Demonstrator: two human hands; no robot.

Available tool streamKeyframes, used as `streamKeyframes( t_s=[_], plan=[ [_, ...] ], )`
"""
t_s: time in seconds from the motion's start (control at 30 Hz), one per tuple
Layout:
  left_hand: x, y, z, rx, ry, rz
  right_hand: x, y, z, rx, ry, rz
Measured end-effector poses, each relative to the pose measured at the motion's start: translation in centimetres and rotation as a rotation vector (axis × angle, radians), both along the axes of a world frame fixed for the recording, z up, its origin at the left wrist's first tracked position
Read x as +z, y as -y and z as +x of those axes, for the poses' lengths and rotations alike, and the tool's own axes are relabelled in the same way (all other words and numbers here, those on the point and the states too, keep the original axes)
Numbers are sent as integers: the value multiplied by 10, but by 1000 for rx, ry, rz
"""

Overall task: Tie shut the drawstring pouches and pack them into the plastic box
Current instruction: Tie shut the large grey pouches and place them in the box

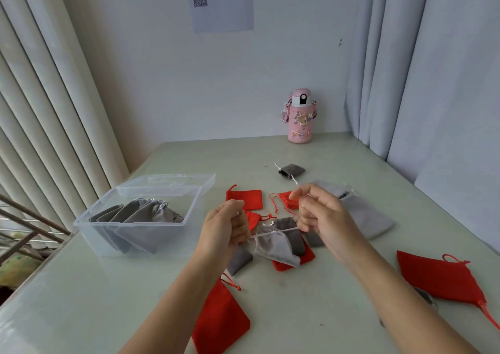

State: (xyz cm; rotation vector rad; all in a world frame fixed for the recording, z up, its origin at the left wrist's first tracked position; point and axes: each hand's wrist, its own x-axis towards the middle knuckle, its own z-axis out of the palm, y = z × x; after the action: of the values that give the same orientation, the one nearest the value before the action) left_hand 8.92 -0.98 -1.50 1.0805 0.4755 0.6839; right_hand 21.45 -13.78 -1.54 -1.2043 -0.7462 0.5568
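Note:
A small grey drawstring pouch (273, 245) hangs between my hands above the table, its neck gathered. My left hand (226, 225) pinches one end of its pale cord, and my right hand (316, 210) pinches the other end; the cord is stretched taut between them. The clear plastic box (108, 226) stands open at the left with several grey pouches (140, 215) lying in it. Loose red pouches (244, 198) and grey pouches (290, 171) lie scattered on the table around and under my hands.
A pink water bottle (299, 116) stands at the back by the wall. Larger red pouches lie near the front (220, 318) and at the right (443, 280). A big grey pouch (370, 218) lies right of my hands. Curtains hang on both sides.

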Motion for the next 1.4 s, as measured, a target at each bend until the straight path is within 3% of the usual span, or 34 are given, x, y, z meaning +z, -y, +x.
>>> streamKeyframes(
  t_s=[0.1,0.17,0.3,0.5,0.67,0.87,0.97,1.13,1.27,1.4],
  plan=[
    [-4,3,2,-58,-54,109,-4,2,0,-219,685,-281],
    [-7,3,3,-51,-90,229,-5,2,-6,-248,925,-359],
    [-11,6,1,-46,-198,518,-2,3,-8,-173,1128,-541],
    [-12,9,-1,-150,-385,820,-1,2,-6,-32,1262,-774],
    [-16,11,-2,-162,-583,1101,-7,1,-1,-14,1308,-878],
    [-10,5,-6,-161,-638,1165,-10,2,6,-172,1266,-753],
    [-7,4,-8,-140,-594,1161,-14,1,8,-257,1201,-591],
    [1,5,-7,-74,-333,890,-12,0,5,-289,1058,-528],
    [10,15,-9,-119,-71,592,-9,2,-6,-157,1006,-434],
    [11,19,-9,-124,-1,523,-13,-2,-7,-89,877,-430]
  ],
)
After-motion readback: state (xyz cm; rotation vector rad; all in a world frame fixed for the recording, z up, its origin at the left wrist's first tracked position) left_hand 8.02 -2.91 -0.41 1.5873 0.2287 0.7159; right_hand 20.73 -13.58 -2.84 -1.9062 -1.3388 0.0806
